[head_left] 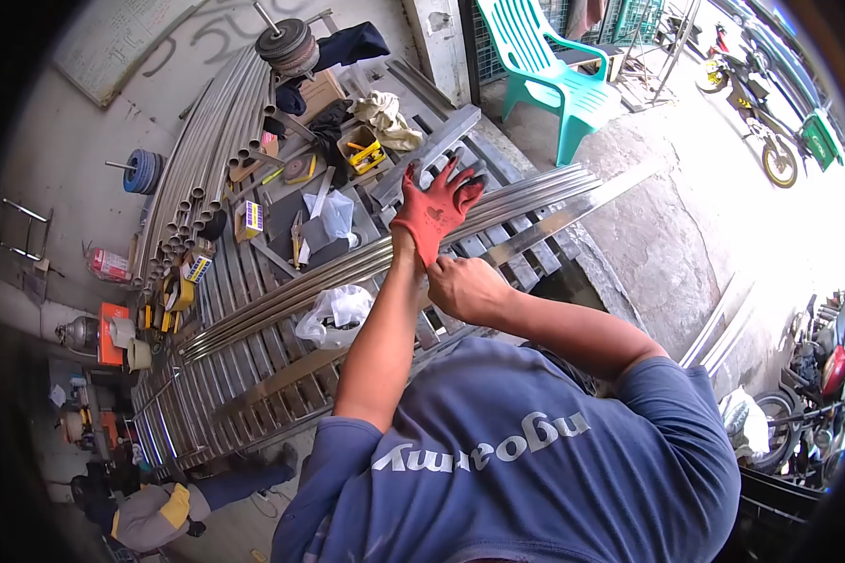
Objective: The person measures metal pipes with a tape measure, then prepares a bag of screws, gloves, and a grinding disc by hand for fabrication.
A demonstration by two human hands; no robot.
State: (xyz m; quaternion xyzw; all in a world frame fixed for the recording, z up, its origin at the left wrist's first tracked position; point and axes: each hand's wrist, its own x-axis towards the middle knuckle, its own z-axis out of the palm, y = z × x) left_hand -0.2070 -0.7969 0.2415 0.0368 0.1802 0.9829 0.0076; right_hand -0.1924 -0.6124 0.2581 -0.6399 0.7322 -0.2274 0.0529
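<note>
My left hand (441,202) wears a red work glove (424,230) with dark fingertips, its fingers spread above the bench. My bare right hand (469,289) is closed on the glove's cuff at the left wrist. Beneath both hands, a bundle of long, thin metal tubes (282,317) lies across the slatted metal workbench (244,375). A flat metal bar (573,216) rests beside the tubes. Near my left forearm sits a white plastic bag (334,314).
Large pipes (221,141) are stacked at the left, near weight plates (287,45). A yellow box (361,153), cloths and hand tools lie on the bench. A green plastic chair (573,94) stands beyond it. Another person (155,514) is at lower left; a motorcycle (756,108) is outside.
</note>
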